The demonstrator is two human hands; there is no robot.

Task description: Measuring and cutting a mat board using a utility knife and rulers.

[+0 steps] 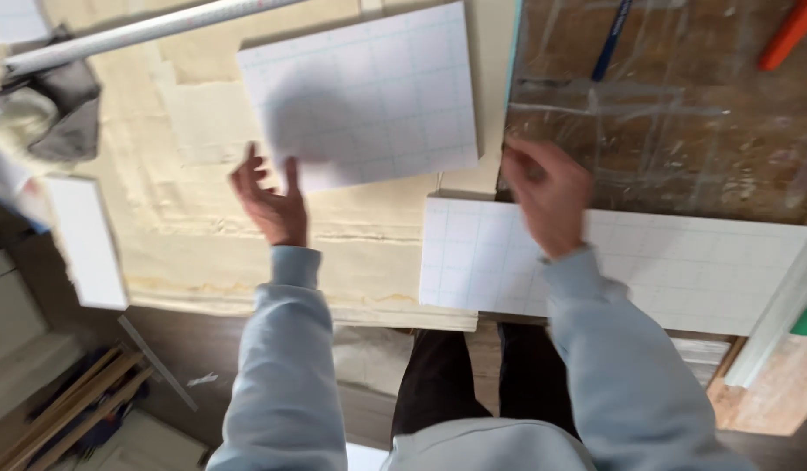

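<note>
Left hand [271, 202]: centre-left of the frame, palm open, fingers spread apart and raised, gripping nothing. Fingertips lie at the lower left edge of the upper grid board [368, 92]; whether they touch it cannot be told, as the hand is blurred. Pale blue-grey sleeve runs down to the lower centre.

Right hand [547, 194]: centre-right of the frame, blurred. Fingers loosely curled and close together, resting at the top edge of the lower grid board [682, 266], where that board meets the brown worktop [682, 131]. A firm grip cannot be confirmed.

Upper grid board: white rectangular panel with faint blue grid lines, upper centre of the frame, slightly tilted, lying on the cream paper covering [194, 227]. A shadow falls across its lower left part.

Lower grid board: long white panel with the same grid, running from the centre to the right edge of the frame, just below the upper one and apart from it.

Brown worktop: upper right, glossy, covered with clear film or tape. On it lie a blue pen [611, 39] and an orange tool [791, 33], both at the top edge.

White tube [142, 30]: long, upper left, lying diagonally.

White slab [85, 240]: narrow, left edge of the frame.

Wooden strips [72, 406]: bundled on the floor, lower left.

Dark trousers [482, 375]: lower centre, between the sleeves.
</note>
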